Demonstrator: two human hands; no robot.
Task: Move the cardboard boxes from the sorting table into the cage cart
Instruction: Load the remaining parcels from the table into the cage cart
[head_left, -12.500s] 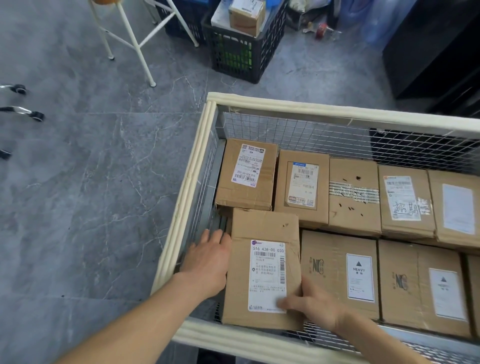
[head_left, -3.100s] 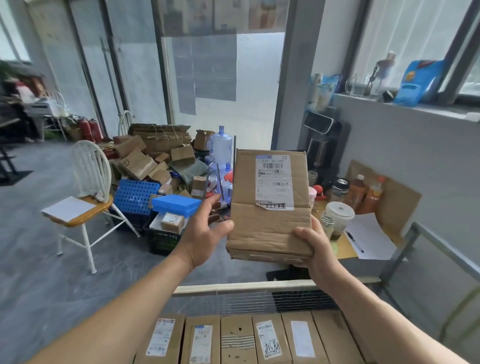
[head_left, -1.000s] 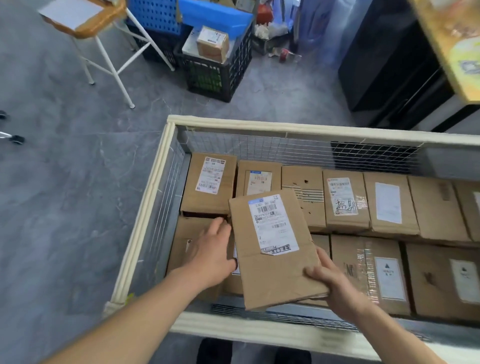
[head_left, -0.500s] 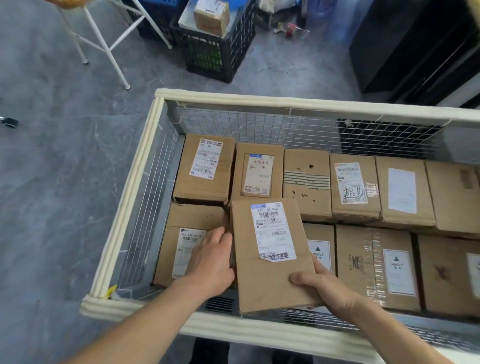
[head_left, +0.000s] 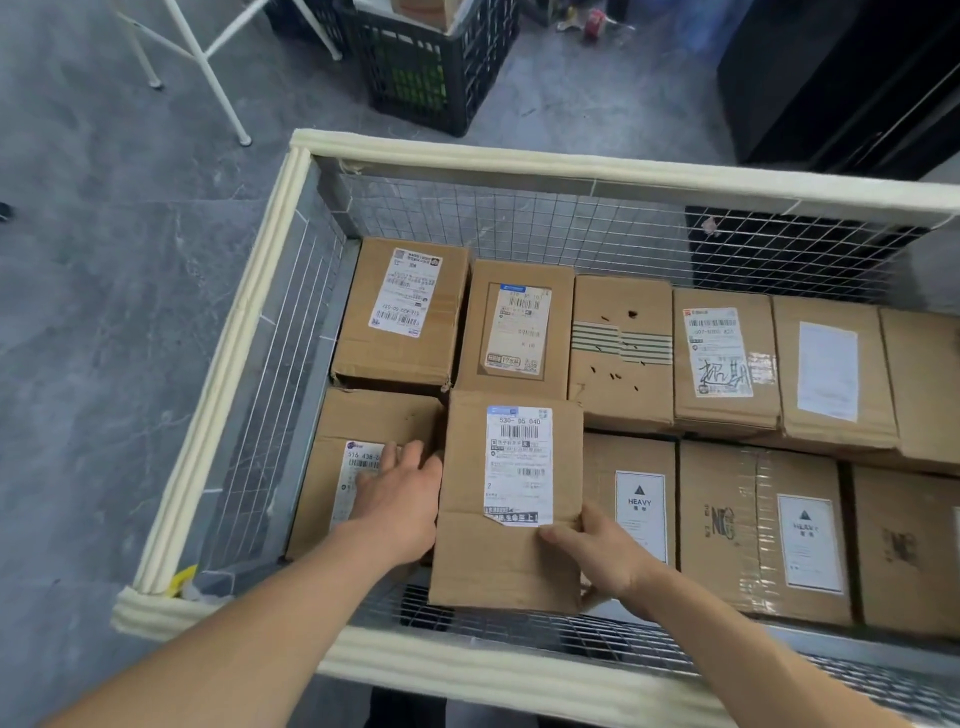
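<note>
I look down into the wire cage cart (head_left: 519, 161) with cream padded rims. A brown cardboard box (head_left: 506, 561) with a white shipping label is low in the cart's front row, between two boxes lying there. My left hand (head_left: 400, 499) holds its left edge, fingers over the neighbouring labelled box (head_left: 358, 415). My right hand (head_left: 592, 551) grips its lower right corner, thumb on top. Several other boxes fill the back row (head_left: 623, 353) and the front right (head_left: 763, 530).
A black plastic crate (head_left: 431, 67) stands on the grey floor beyond the cart. White chair legs (head_left: 213, 67) are at the upper left. A dark cabinet (head_left: 831, 78) is at the upper right.
Both hands have lowered the box from above the cart down into the front row, next to the left front box. The view has tilted down closer to the cart.
</note>
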